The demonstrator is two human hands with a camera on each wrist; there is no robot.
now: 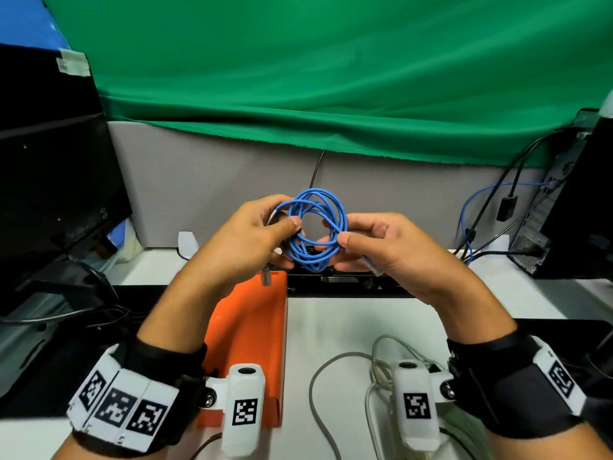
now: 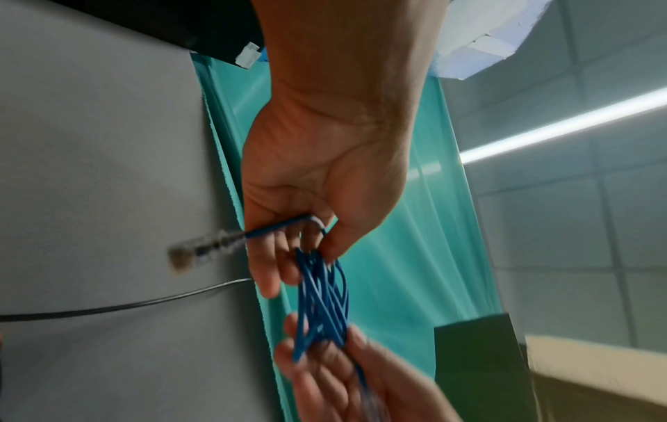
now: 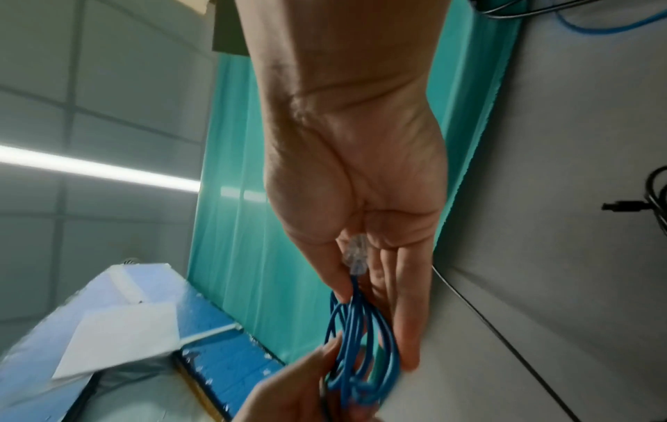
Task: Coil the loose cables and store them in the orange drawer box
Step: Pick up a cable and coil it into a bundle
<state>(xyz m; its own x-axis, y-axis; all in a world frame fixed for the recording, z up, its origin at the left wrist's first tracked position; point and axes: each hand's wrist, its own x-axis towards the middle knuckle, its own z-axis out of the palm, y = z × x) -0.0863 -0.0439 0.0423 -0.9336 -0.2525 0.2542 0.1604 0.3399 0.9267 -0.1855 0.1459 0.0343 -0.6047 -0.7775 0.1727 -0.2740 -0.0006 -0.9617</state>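
A blue network cable (image 1: 315, 227) is wound into a small round coil held in the air above the desk. My left hand (image 1: 258, 234) pinches the coil's left side between thumb and fingers, and one clear plug (image 1: 266, 277) hangs below it. My right hand (image 1: 371, 244) pinches the right side, with the other clear plug (image 3: 355, 254) lying against its palm. The left wrist view shows the blue cable (image 2: 321, 294) stretched between both hands. The orange drawer box (image 1: 252, 330) lies on the desk under my left forearm. A loose grey cable (image 1: 335, 363) sprawls on the desk under my right wrist.
A dark monitor (image 1: 49, 194) stands at the left and a black computer tower (image 1: 577, 200) with plugged cables at the right. A black device (image 1: 345, 280) sits behind the orange box. Green cloth (image 1: 331, 78) hangs over the grey partition behind.
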